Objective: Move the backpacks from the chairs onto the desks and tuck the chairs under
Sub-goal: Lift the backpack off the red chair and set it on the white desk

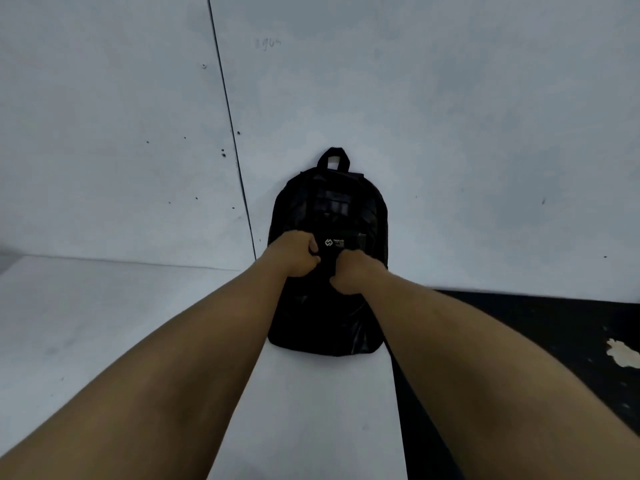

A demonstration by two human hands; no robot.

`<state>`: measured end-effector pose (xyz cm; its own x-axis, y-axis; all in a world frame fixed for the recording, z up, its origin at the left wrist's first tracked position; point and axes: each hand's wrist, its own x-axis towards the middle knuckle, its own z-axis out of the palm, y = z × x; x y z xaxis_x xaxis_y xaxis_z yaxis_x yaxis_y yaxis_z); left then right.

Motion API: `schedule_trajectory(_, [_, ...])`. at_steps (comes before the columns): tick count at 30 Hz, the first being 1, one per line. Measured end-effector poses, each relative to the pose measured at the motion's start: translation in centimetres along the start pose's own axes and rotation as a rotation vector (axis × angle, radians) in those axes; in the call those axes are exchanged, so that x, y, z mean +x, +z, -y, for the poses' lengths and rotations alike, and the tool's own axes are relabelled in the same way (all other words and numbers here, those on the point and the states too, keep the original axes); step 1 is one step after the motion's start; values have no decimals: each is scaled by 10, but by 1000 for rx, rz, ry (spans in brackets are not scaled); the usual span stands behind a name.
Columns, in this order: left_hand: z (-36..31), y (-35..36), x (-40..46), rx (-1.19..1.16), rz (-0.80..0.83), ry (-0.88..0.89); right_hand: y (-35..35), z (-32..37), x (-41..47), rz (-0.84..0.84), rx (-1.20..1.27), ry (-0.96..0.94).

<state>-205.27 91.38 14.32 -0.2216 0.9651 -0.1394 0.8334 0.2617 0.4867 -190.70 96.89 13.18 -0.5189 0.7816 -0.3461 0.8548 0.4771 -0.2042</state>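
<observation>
While both arms reach fwd from the bottom of the view, the backpack (327,271) stands upright on a white desk (304,410), its back leaning against the white wall (450,116) behind. It's black, w/ a small white logo (329,242) near mid-front and a carry loop (334,159) sticking up at the top, flat to the wall.

Left hand (296,252) sits at the front of the pack, left of the logo: fingers curled into a fist, bunching the fabric (thumb side faces right, knuckles up). Right hand (356,273) is just beside it, a bit lower and right of the logo, fingers likewise curled in and gripping the front panel. The two fists nearly touch each other; whether they actually meet can't be told.

Pack's base rests on the desk, close to the desk's right edge. Right of that edge is dark floor (519,358) w/ a pale blotch (623,353) near the frame's right side. A dark vertical seam (230,133) runs down the wall left of the pack, ending about level w/ the hands. Left of the seam the wall has a few small dark specks. Faint pencil-like marks (267,43) show high on the wall, too blurred to read.

No chair in view. Forearms are bare.
</observation>
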Motion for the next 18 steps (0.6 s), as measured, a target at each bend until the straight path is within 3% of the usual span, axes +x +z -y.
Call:
schedule_trajectory(8, [46,108,-105,72,301,-214,139,-17,-43,251,-46,-30])
schedule_trajectory(13, [67,186,-202,110,575,-367,226,-32,-94,442,-108,-45])
schedule_trajectory(18, [89,227,-274,10,672,-513,286,-43,-144,599,-103,-55])
